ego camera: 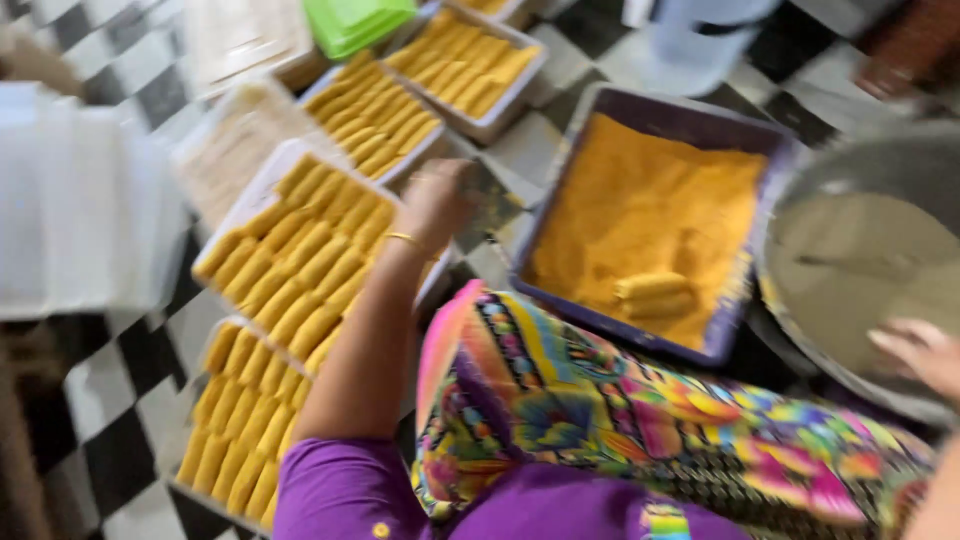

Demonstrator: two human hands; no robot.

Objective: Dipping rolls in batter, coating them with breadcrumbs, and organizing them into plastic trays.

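My left hand (435, 203), a thin gold bangle on its wrist, reaches out over the right edge of a white tray (252, 200) packed with yellow breaded rolls (300, 265). The blur hides whether its fingers hold anything. My right hand (922, 355) lies with fingers spread on the near rim of a large metal bowl (850, 160) of pale grey batter. Between the hands stands a purple tray (640, 105) of orange breadcrumbs, with two coated rolls (655, 293) lying in it. A bright patterned cloth (640, 410) covers my lap.
More white trays of breaded rolls lie on the black-and-white checkered floor (120, 440): one near left (240, 420), two farther back (375, 110) (465, 60). Green lids (355, 20) sit at the top. Stacked clear containers (70, 200) stand at the left.
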